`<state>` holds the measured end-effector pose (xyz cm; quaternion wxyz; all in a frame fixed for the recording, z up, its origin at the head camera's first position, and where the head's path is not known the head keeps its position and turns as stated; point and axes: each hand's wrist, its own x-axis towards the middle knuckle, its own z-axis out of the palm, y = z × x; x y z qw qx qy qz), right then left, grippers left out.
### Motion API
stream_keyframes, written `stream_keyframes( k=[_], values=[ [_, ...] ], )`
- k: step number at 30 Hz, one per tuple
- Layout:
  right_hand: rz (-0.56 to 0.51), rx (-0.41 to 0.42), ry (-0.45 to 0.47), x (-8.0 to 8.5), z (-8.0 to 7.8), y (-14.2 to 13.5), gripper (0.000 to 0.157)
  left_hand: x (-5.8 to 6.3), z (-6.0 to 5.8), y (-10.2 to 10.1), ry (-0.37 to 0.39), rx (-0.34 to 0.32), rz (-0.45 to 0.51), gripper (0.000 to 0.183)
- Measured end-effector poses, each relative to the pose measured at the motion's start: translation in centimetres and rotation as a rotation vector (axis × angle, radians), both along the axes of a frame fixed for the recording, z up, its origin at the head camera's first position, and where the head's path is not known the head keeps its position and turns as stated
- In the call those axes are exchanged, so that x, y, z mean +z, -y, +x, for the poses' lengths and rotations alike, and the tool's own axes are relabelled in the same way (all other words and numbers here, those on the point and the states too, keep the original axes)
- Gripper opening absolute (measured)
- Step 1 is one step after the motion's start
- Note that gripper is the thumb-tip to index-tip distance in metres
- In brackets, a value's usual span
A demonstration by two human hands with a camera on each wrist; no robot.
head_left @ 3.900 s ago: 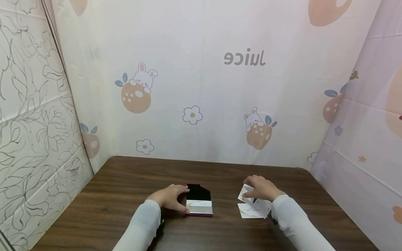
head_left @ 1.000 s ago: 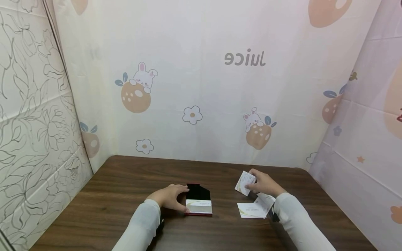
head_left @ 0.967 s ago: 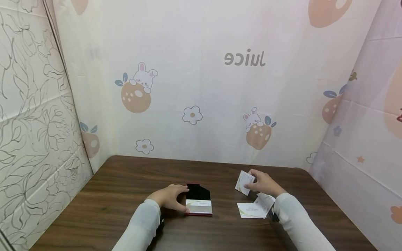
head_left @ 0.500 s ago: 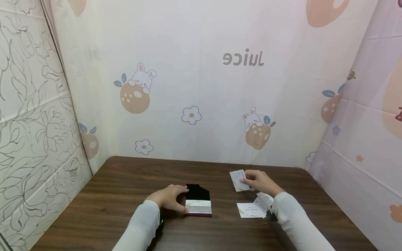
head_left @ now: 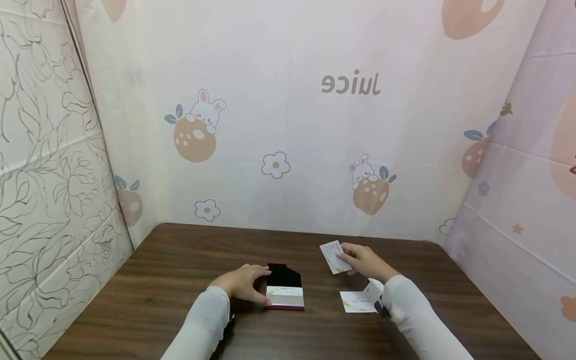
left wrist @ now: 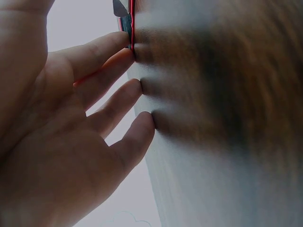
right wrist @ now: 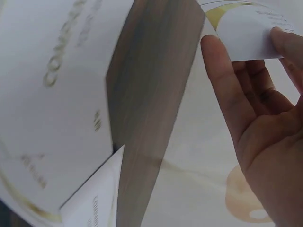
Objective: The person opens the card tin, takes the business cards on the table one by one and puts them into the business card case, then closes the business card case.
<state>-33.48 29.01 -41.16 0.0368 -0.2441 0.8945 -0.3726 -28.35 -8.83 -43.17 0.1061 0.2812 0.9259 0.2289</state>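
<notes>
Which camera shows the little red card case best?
The head view: it shows almost all of the card case, lying open, with its black flap and a white card inside. The left wrist view catches only a red-edged bit; the right wrist view doesn't show it.

So the card case [head_left: 288, 301] was set around the middle of the table [head_left: 189, 255], with the lid [head_left: 284, 276] folded back behind and an inner card [head_left: 282, 291] tucked in up front. The case was touched along its left edge by the left hand [head_left: 243, 283]. Off to the right and a bit farther back, an upper card [head_left: 333, 257] was held clear of the table by the right hand [head_left: 366, 261]. Nearer the front, a flat card [head_left: 354, 302] was laid, with a tilted card [head_left: 375, 290] angled up at its right end, just beside the right sleeve [head_left: 407, 305]. Everything was boxed in by a back sheet [head_left: 310, 130], a left sheet [head_left: 45, 200] and a right sheet [head_left: 517, 190].
</notes>
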Motion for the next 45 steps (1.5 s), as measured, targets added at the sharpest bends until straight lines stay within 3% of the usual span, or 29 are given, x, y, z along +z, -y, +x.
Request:
stream_keyframes(
  k=[10,15,23,35,45],
  values=[
    [0.019,0.049,0.026,0.7,0.1,1.9,0.016,0.1,-0.1,0.1,-0.002,-0.011,0.009,0.081],
    [0.059,0.095,-0.015,1.0,0.3,3.4,0.02,-0.2,-0.3,0.1,0.0,-0.009,0.005,0.082],
    [0.08,0.091,-0.08,1.3,0.6,6.4,0.029,-0.2,-0.4,0.1,-0.006,-0.007,0.002,0.082],
    [0.095,0.186,-0.109,1.4,0.9,9.7,0.022,0.0,-0.5,0.0,-0.011,-0.003,-0.005,0.083],
    [0.106,0.219,-0.11,0.5,1.1,10.9,0.023,-0.1,-0.4,0.0,-0.021,0.008,-0.008,0.085]
  ],
)
